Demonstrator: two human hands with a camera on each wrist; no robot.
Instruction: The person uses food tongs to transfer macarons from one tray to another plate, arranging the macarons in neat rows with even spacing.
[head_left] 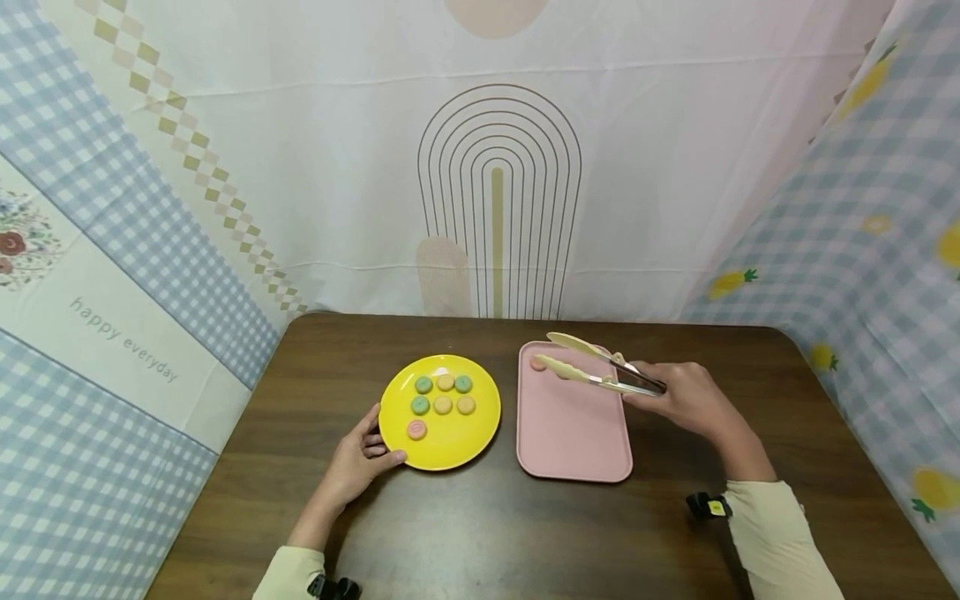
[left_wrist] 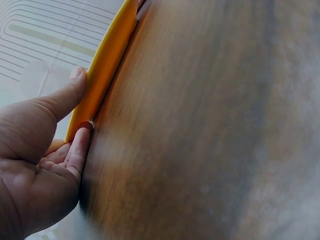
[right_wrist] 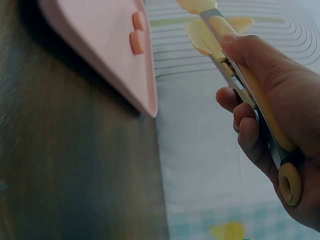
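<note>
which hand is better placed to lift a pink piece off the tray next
Probably the right hand: it holds the tongs near the pink pieces on the tray, while the left hand grips the yellow plate.

On the surface point(head_left: 465, 533), the plate point(head_left: 457, 442) lies at 9 o'clock from the tray point(head_left: 573, 454), the two just apart. Seven rounds point(head_left: 443, 405) sit on the plate: three from 11 to 1 o'clock, three across the middle, one at 8. Two rounds in the tray point(right_wrist: 137, 42) lie towards its 11 o'clock corner. The left hand point(head_left: 356, 465) touches the plate's rim at 8 o'clock. The right hand point(head_left: 682, 396), at the tray's 3 o'clock, holds tongs point(head_left: 573, 369) above it, tips towards 10 o'clock. A cloth point(head_left: 360, 183) hangs behind the surface at 12.
</note>
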